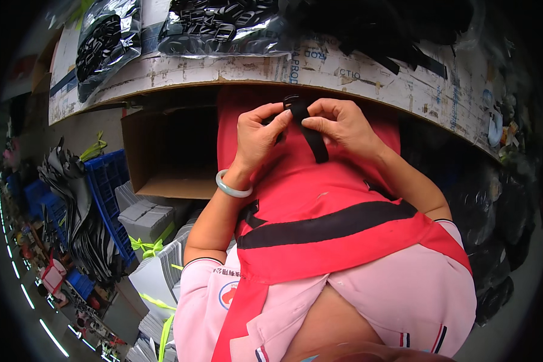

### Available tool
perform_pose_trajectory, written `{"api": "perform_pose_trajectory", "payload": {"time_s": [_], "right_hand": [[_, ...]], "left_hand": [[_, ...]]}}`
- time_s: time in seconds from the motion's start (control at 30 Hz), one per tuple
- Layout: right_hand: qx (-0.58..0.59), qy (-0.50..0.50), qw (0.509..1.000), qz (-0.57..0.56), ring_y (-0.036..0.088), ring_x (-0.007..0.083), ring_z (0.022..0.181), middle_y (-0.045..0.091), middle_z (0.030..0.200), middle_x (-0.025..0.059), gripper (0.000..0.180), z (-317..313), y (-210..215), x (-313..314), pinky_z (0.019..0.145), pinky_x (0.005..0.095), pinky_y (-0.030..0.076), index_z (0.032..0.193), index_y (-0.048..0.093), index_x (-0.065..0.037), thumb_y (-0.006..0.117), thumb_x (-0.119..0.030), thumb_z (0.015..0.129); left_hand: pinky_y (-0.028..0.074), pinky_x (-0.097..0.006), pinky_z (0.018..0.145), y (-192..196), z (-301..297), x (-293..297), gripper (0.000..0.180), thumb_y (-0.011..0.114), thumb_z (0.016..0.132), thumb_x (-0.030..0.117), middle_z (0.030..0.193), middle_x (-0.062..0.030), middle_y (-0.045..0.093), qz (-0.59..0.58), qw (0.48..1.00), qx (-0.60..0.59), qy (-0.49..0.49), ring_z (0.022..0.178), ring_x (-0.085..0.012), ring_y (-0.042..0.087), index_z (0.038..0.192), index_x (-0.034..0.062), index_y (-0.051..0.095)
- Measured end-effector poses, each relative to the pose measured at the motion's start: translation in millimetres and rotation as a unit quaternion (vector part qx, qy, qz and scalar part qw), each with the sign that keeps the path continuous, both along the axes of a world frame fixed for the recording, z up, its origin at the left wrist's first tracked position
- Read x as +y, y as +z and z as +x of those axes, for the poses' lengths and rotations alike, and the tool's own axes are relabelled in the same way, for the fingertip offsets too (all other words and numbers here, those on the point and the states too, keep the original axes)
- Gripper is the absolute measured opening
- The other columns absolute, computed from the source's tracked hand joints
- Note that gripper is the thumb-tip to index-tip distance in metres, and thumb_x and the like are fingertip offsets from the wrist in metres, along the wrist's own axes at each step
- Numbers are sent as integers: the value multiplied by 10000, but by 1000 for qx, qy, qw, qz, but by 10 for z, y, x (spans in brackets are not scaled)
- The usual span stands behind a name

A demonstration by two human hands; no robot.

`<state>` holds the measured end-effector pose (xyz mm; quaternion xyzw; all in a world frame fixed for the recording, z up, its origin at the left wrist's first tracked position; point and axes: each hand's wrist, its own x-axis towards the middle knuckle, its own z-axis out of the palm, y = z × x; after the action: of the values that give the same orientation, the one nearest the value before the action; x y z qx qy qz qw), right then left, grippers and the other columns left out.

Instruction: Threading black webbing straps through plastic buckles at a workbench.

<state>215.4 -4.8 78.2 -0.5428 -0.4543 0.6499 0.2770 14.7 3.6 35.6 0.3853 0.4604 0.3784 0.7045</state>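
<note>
Strap: while both hands meet just below the near edge of the surface, the black strap (312, 140) sits right between them, its top end pinched at the fingertips and its tail hanging down over the red apron (320, 193).
Buckle: a small black buckle (294, 102) shows at the top of the strap, right where the thumbs come together; how it is threaded, I cannot tell.
Left hand: the left hand (256, 137) is curled nearly closed, thumb and forefinger nipping the strap's upper end from the left; a pale green bangle (232, 187) rings the wrist.
Right hand: the right hand (344, 125) is curled the same way, fingers bent in, thumb pressing the strap from the right, touching the left thumb.
Edges: the worn, pale edge of the surface (320, 75) curves just beyond the knuckles, very close.
On the surface: clear bags of black parts (223, 27) lie far left and centre, loose black straps (398, 42) far right.
Open room: space is tight beyond the hands; below them is only the lap.
Left side: an open cardboard box (163, 154) stands left of the hands, then a blue crate (105, 181) and a sheaf of black straps (72, 199) farther left.
</note>
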Motion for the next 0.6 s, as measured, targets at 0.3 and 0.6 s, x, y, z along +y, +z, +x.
{"api": "perform_pose_trajectory", "payload": {"time_s": [0.3,0.6], "right_hand": [[118,-26,992,-47,468,7,560,569,677,-56,236,-58,-208,32,507,163,346,909,628,-65,569,-280,987],[201,-42,976,-66,652,95,821,686,899,49,325,-58,-349,116,749,203,513,1201,576,1,619,-211,958]], "left_hand": [[388,-198,491,-139,22,-22,160,688,870,14,697,10,576,216,969,119,7,553,-42,517,1027,-20,693],[461,-261,532,-160,-16,23,248,687,839,-7,739,-101,630,437,876,202,-16,622,-163,612,1085,-14,660]]}}
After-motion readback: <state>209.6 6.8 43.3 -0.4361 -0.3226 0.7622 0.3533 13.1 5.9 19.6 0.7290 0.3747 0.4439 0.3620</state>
